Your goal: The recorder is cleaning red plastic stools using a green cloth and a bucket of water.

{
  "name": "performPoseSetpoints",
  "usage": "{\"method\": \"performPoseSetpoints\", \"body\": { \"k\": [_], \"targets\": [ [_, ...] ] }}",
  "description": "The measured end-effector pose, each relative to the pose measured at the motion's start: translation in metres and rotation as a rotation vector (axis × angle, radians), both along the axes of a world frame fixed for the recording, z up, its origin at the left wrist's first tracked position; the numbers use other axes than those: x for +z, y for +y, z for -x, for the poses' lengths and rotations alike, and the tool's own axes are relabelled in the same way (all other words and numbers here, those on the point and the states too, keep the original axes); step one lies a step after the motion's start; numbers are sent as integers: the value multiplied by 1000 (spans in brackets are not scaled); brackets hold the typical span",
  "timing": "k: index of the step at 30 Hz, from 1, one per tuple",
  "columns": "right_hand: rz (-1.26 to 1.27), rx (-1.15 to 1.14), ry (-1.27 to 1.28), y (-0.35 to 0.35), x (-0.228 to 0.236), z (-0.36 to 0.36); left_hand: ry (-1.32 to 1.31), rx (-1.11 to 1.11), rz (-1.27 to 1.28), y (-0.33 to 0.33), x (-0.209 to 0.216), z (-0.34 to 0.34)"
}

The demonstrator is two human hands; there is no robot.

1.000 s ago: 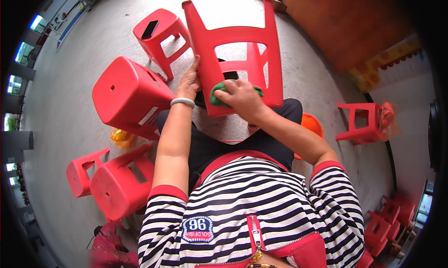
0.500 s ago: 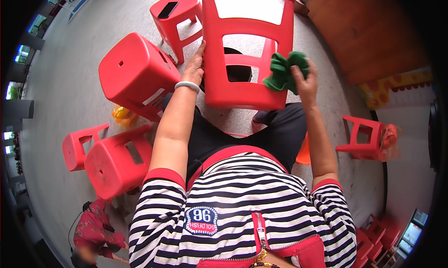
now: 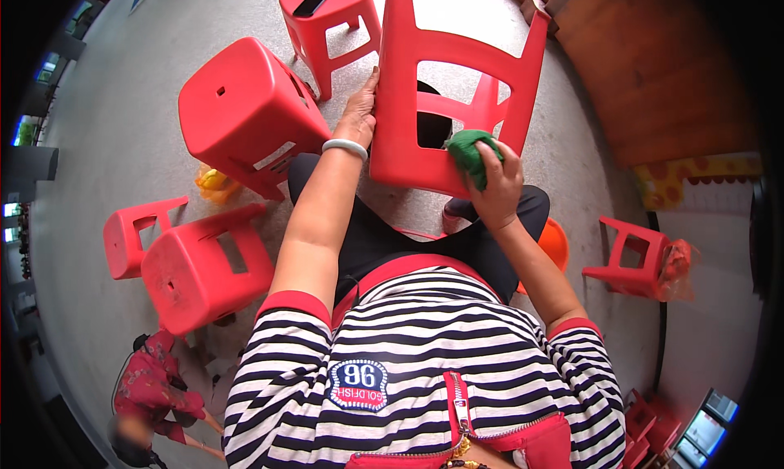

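In front of me a red plastic stool [image 3: 400, 154] is tipped over, its legs pointing away from me and its open side frame facing up. My left hand [image 3: 359, 113] grips its left side, the fingers partly hidden behind the edge. A bunched green cloth [image 3: 471, 153] is in my right hand [image 3: 500, 187], pressed on the stool's side panel near the lower right corner of the opening. Behind the stool a black round thing [image 3: 433, 126] shows in part through the frame.
More red stools stand on the left: a large one [image 3: 245, 113], one with a black phone [image 3: 313, 2] on top, and two lower down [image 3: 184, 277]. An orange basin [image 3: 554, 244] is by my right knee. Another stool [image 3: 633, 256] lies farther right. A person [image 3: 159, 387] bends at lower left.
My right hand has brought the green cloth left and down onto the stool's panel, bunching it tighter. The stool has shifted a little to the right and tilted, with my left hand still on it.
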State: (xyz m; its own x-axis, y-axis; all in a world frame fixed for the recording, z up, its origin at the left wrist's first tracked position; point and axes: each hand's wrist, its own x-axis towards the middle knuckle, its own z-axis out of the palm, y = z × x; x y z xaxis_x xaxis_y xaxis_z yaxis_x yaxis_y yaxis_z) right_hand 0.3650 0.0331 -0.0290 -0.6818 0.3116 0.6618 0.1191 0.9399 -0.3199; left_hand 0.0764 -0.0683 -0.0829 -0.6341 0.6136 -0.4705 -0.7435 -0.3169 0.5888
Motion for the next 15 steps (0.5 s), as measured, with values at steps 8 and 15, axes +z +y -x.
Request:
{"method": "performPoseSetpoints", "body": {
  "k": [8,15],
  "targets": [
    [-136,274,-41,-74,-2,64,-11,-43,67,4,-1,-3],
    [-266,322,-132,-49,10,44,-57,-67,98,-10,-17,18]
  ]
}}
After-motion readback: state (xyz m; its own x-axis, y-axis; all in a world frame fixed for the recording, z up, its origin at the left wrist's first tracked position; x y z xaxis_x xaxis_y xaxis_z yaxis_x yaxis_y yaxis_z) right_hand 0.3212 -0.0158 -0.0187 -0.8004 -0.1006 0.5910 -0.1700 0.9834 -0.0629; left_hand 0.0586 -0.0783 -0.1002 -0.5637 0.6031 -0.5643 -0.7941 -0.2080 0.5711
